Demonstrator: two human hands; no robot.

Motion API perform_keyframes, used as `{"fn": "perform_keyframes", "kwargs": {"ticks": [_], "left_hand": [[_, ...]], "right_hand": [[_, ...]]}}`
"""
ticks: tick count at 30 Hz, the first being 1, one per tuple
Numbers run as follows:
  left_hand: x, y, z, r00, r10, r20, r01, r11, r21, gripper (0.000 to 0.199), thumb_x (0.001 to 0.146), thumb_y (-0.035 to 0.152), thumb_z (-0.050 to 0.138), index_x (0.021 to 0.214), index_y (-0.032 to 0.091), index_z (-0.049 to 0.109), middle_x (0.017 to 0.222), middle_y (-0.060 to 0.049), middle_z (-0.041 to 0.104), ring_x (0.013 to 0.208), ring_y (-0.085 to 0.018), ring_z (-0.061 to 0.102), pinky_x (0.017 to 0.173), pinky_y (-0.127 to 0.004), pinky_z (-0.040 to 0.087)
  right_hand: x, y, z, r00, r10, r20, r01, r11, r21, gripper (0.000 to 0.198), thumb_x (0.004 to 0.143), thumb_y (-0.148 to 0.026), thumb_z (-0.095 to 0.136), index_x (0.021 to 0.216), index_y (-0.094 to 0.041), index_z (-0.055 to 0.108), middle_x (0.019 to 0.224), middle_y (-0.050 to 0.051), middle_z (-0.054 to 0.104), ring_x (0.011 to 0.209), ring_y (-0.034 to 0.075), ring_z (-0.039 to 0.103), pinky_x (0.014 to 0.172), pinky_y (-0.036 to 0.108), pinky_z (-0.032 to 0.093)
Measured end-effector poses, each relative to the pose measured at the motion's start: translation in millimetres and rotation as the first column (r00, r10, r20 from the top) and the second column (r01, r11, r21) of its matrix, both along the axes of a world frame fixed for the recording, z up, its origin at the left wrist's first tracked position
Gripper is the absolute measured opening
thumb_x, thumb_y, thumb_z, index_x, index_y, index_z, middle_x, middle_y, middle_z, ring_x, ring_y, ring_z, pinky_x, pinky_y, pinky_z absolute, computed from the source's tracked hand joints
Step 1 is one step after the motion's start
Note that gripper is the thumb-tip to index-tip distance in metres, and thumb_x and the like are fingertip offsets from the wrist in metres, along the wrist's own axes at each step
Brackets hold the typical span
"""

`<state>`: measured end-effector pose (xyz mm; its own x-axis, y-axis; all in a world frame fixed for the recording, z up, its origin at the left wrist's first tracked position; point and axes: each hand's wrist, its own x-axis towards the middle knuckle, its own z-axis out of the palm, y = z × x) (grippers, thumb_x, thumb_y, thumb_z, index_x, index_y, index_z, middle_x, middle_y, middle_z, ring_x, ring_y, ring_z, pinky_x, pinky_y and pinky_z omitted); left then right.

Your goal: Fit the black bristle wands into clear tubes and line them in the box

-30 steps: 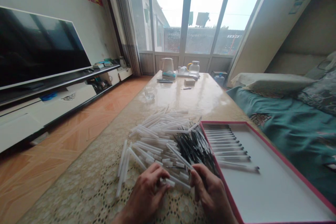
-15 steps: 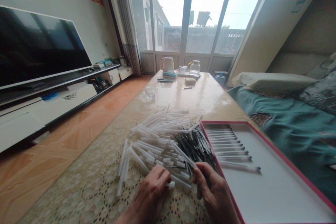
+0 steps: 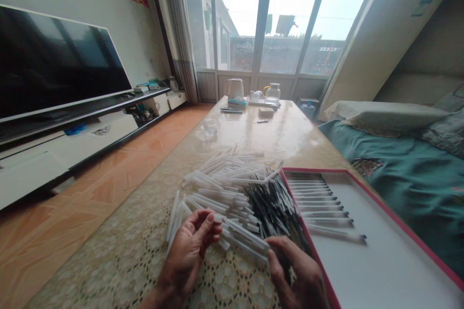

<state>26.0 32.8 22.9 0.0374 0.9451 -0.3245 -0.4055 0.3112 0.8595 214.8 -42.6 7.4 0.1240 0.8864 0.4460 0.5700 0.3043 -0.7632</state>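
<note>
My right hand (image 3: 295, 268) pinches one end of a translucent white pen barrel (image 3: 246, 234) between thumb and fingers. The barrel points up and left toward my left hand (image 3: 190, 246), whose thumb and fingertips are pressed together near its far end. What small piece the left fingertips hold, if any, I cannot make out. Beyond both hands lies a loose pile of similar white tubes (image 3: 221, 178). To its right is a heap of thin dark pen refills (image 3: 271, 198). A row of assembled pens (image 3: 322, 205) with dark tips rests in the red-rimmed white tray (image 3: 380, 270) by my right hand.
The patterned table (image 3: 126, 251) stretches toward the window. A drinking glass (image 3: 210, 128), an electric kettle (image 3: 235, 89), a glass pitcher (image 3: 272, 92) and a small box (image 3: 266, 112) stand farther back. A bed or sofa with a green cover (image 3: 398, 149) adjoins the right side.
My left hand has lifted from the near edge of the pile and turned its palm up, its fingertips now by the barrel's far end. My right hand has moved slightly down, still holding the barrel.
</note>
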Motion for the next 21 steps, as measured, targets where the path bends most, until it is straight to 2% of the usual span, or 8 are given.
{"fn": "perform_keyframes", "kwargs": {"ticks": [5, 10, 15, 18, 21], "left_hand": [[1, -2, 0.9, 1.0, -0.003, 0.0, 0.003, 1.0, -0.016, 0.022, 0.068, 0.025, 0.078, 0.079, 0.016, 0.061, 0.066, 0.0, 0.069, 0.059, -0.01, 0.063, 0.054, -0.017, 0.051], [1, -4, -3.7, 0.997, -0.07, -0.017, 0.07, 0.998, 0.002, 0.022, 0.07, 0.027, 0.077, 0.079, 0.016, 0.06, 0.066, 0.001, 0.068, 0.059, -0.01, 0.063, 0.055, -0.019, 0.051], [3, -4, -6.1, 0.989, -0.146, -0.015, 0.147, 0.988, 0.041, 0.024, 0.071, 0.03, 0.076, 0.079, 0.016, 0.059, 0.064, 0.001, 0.067, 0.055, -0.009, 0.06, 0.05, -0.018, 0.047], [4, -6, -4.2, 0.973, -0.219, -0.075, 0.223, 0.973, 0.055, 0.026, 0.071, 0.034, 0.075, 0.074, 0.016, 0.057, 0.061, 0.0, 0.067, 0.05, -0.009, 0.058, 0.045, -0.017, 0.044], [6, -8, -4.3, 0.951, -0.282, -0.125, 0.292, 0.953, 0.073, 0.028, 0.07, 0.037, 0.075, 0.073, 0.016, 0.056, 0.058, 0.0, 0.066, 0.046, -0.01, 0.057, 0.043, -0.018, 0.043]], "right_hand": [[2, 1, 0, 0.994, 0.043, 0.101, -0.045, 0.999, 0.017, 0.015, 0.091, -0.024, 0.044, 0.089, -0.02, 0.059, 0.069, 0.003, 0.061, 0.056, 0.014, 0.058, 0.055, 0.023, 0.045], [3, 2, 0, 0.992, 0.062, 0.112, -0.063, 0.998, 0.007, 0.015, 0.091, -0.023, 0.043, 0.09, -0.02, 0.058, 0.072, 0.004, 0.062, 0.059, 0.014, 0.059, 0.057, 0.023, 0.045], [9, 3, 0, 0.975, 0.088, 0.205, -0.086, 0.996, -0.018, 0.015, 0.091, -0.023, 0.042, 0.089, -0.019, 0.057, 0.07, 0.002, 0.06, 0.055, 0.012, 0.056, 0.054, 0.022, 0.042], [15, 5, -1, 0.923, 0.134, 0.361, -0.119, 0.991, -0.064, 0.018, 0.094, -0.025, 0.041, 0.089, -0.02, 0.057, 0.069, 0.002, 0.059, 0.056, 0.013, 0.057, 0.056, 0.023, 0.04], [20, 7, -2, 0.809, 0.122, 0.575, -0.12, 0.992, -0.043, 0.023, 0.095, -0.027, 0.039, 0.083, -0.021, 0.057, 0.066, 0.001, 0.059, 0.057, 0.016, 0.058, 0.054, 0.025, 0.035]]}}
